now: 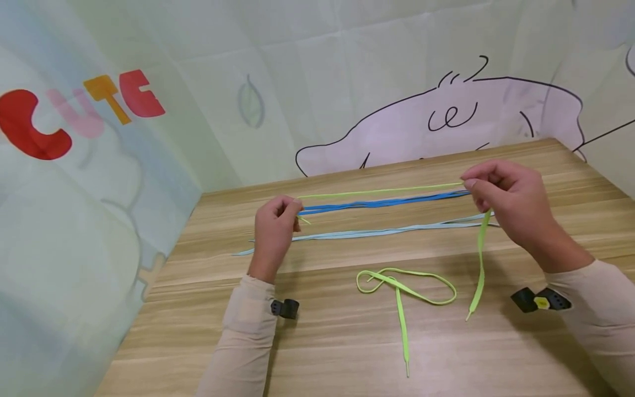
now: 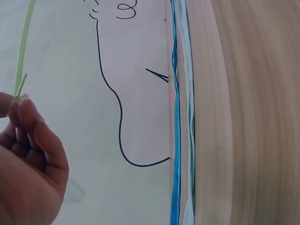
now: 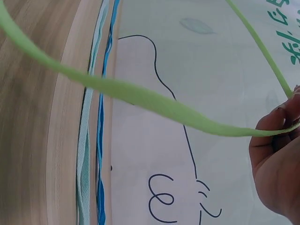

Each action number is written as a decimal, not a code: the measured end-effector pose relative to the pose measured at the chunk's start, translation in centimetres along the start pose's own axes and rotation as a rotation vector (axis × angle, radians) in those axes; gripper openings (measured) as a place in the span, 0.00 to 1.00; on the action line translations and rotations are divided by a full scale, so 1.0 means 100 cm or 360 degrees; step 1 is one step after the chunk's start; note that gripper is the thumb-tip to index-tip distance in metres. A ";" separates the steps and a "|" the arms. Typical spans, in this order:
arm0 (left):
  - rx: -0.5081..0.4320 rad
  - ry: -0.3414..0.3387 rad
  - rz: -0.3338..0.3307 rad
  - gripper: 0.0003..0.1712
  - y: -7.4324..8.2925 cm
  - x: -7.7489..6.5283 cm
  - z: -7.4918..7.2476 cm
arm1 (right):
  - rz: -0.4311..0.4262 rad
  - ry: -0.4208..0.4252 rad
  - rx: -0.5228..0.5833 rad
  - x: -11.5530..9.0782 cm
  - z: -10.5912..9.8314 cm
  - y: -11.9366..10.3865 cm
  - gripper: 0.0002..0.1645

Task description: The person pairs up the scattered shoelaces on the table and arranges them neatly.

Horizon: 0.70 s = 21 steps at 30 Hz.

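Observation:
A lime-green shoelace (image 1: 382, 192) stretches nearly straight between my two hands, raised over the table. My left hand (image 1: 275, 229) pinches it close to one end, and a short tip (image 2: 22, 85) sticks out past the fingers. With thumb and fingertips my right hand (image 1: 513, 196) grips the other side; from there a loose tail (image 1: 480, 270) hangs down to its tip. Behind the stretched lace in the head view lie blue shoelaces (image 1: 387, 203), side by side. Light-blue shoelaces (image 1: 377, 232) run along the table nearer to me, partly covered by both hands.
Another lime-green shoelace (image 1: 404, 289) lies loosely looped on the near part of the wooden table (image 1: 327, 336). A printed cloth (image 1: 357, 66) with cartoon drawings hangs behind the table. A dark wrist device (image 1: 285, 309) is on the left sleeve.

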<state>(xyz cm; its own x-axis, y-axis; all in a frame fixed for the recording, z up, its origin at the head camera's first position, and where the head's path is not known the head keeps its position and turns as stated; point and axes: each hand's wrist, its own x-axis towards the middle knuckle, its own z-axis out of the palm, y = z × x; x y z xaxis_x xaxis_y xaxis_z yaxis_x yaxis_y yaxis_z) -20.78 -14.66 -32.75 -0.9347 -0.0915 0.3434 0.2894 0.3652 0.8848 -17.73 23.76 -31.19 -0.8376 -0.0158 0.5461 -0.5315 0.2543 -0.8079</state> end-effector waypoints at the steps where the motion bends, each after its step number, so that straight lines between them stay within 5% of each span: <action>1: -0.0004 0.0011 0.0001 0.14 0.000 0.000 -0.001 | 0.0000 0.0010 0.0001 0.000 -0.001 0.000 0.05; 21: -0.0105 0.0052 -0.0038 0.15 -0.004 0.003 -0.008 | 0.0016 0.0154 0.0139 0.003 -0.006 0.006 0.08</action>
<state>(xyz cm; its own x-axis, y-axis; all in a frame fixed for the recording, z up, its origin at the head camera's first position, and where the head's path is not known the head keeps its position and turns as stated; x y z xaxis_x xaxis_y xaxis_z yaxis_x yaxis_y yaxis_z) -21.04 -15.53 -32.72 -0.9346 -0.1298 0.3312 0.2812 0.3007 0.9113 -18.23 24.44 -31.36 -0.8292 0.0805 0.5532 -0.5356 0.1686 -0.8274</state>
